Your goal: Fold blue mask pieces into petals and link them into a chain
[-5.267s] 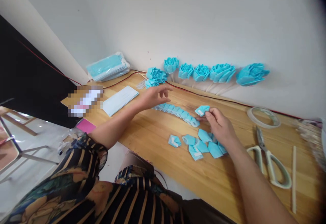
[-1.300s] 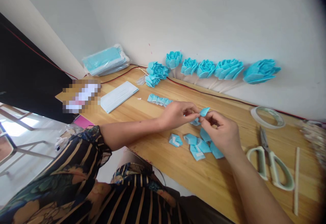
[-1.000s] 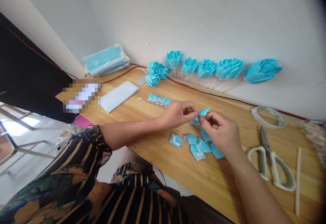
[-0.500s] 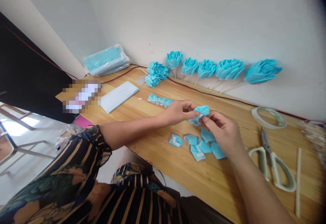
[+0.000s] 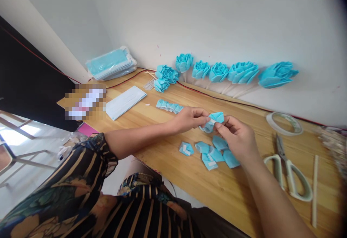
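Between my two hands is a folded blue petal [image 5: 217, 116] with a white strip on it, raised above the table. My left hand [image 5: 187, 120] pinches its left side with thumb and fingers. On the right edge, my right hand [image 5: 238, 137] grips it the same way. Just under it, partly covered by my fingers, is more folded blue material [image 5: 207, 128]. Nearer me lie several loose folded blue petals [image 5: 215, 154], a few bearing white strips, and one petal [image 5: 186, 148] sits apart. Behind my left hand runs a row of folded blue petals [image 5: 168, 106].
Scissors [image 5: 283, 165], a roll of tape [image 5: 284, 124] and a pale stick [image 5: 315, 191] lie at the right. Blue flowers on stems [image 5: 244, 73] lean on the wall. A stack of flat masks [image 5: 126, 102] and a bagged pack [image 5: 111, 64] are at the left. A cable [image 5: 206, 93] runs along the back.
Both hands keep their hold on the petal. The thumbs have shifted slightly, so more of the white strip shows. The whole view has moved a little.
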Demonstrator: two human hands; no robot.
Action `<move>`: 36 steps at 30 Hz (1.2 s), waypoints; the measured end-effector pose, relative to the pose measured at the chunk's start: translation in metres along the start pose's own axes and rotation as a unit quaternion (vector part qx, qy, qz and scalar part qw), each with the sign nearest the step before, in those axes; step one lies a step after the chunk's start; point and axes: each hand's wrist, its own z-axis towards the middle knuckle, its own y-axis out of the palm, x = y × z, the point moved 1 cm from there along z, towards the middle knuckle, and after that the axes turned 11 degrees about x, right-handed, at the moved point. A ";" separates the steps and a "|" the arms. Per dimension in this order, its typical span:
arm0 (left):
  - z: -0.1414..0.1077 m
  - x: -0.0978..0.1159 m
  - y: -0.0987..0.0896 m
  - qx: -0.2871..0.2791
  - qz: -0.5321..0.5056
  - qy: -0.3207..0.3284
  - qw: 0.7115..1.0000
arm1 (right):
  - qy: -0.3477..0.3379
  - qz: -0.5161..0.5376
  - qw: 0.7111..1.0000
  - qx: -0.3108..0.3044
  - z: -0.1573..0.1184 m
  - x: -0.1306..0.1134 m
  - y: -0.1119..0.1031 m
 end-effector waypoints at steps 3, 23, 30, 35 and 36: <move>0.001 0.002 -0.001 0.007 -0.014 -0.025 1.000 | 0.006 0.013 1.000 0.002 0.000 -0.004 0.000; 0.006 -0.003 -0.004 0.052 0.001 0.028 0.998 | 0.010 0.016 1.000 -0.006 0.004 0.002 -0.002; -0.006 0.001 -0.001 0.102 0.162 0.196 0.962 | -0.009 0.006 0.999 0.043 0.004 -0.001 -0.001; -0.008 -0.002 0.000 0.100 0.256 0.208 0.939 | -0.046 -0.036 0.997 0.045 0.000 -0.007 0.001; -0.007 -0.003 0.000 0.101 0.263 0.207 0.937 | -0.052 -0.043 0.997 0.046 -0.001 -0.007 0.002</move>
